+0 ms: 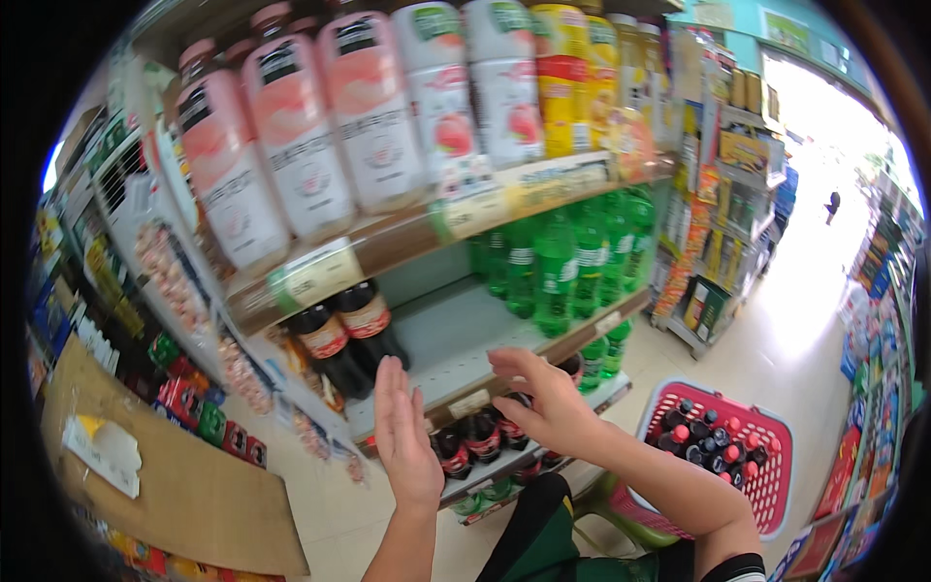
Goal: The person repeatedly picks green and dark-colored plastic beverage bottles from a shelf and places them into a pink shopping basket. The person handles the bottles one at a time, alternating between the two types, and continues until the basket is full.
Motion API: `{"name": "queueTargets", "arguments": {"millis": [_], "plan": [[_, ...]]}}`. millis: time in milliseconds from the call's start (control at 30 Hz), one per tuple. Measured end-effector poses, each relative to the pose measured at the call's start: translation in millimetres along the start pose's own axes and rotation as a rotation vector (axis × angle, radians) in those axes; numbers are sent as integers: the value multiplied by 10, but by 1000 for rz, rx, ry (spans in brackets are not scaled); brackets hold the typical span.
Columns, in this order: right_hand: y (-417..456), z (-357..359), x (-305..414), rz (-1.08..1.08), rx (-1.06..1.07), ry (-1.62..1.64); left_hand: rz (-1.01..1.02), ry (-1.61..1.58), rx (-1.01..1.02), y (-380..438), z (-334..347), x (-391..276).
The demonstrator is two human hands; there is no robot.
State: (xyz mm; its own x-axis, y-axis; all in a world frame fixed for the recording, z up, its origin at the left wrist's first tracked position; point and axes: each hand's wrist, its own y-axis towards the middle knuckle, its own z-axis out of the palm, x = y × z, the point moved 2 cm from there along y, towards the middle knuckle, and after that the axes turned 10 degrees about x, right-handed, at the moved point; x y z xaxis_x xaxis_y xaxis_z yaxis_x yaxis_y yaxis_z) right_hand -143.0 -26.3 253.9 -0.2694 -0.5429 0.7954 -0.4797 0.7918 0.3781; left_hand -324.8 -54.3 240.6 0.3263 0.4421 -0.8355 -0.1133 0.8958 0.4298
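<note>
Both of my hands are raised in front of the middle shelf (444,320), holding nothing. My left hand (406,440) is upright with fingers extended, just right of two dark cola bottles (367,316) at the shelf's left end. Fingers apart and slightly bent, my right hand (542,396) hovers by the shelf's front edge. Green soda bottles (556,269) stand in rows on the shelf's right side. Beneath my hands, the lower shelf carries more dark bottles with red labels (480,436), partly hidden by my hands.
A pink plastic basket (782,465) full of dark bottles rests on a green stool (633,520) to my right. Large peach drink bottles (378,109) line the upper shelf. A cardboard box (182,502) is at lower left. The tiled aisle (793,320) runs towards a bright doorway.
</note>
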Motion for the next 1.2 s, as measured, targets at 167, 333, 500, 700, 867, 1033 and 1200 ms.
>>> {"name": "queueTargets", "arguments": {"millis": [167, 333, 500, 700, 867, 1033, 1200], "plan": [[1027, 606, -223, -67, -6, 42, 25, -4, -110, 143, -468, -36], [1634, 903, -375, 1, 17, 212, -9, -37, -98, 289, -629, 62], [1666, 913, -325, -94, 13, 322, -78, -88, -45, 378, -672, 180], [1395, 661, -116, -170, 97, 49, -53, -94, -17, 285, -541, 5], [820, 577, 177, -234, 31, -61, -106, -115, 97, 72, -315, -66], [137, 96, 435, -280, -97, -93, -49, 3, 329, -209, 233, -228], [-776, -644, 719, -198, -184, -286, -131, -164, 649, -569, 952, -263]]}}
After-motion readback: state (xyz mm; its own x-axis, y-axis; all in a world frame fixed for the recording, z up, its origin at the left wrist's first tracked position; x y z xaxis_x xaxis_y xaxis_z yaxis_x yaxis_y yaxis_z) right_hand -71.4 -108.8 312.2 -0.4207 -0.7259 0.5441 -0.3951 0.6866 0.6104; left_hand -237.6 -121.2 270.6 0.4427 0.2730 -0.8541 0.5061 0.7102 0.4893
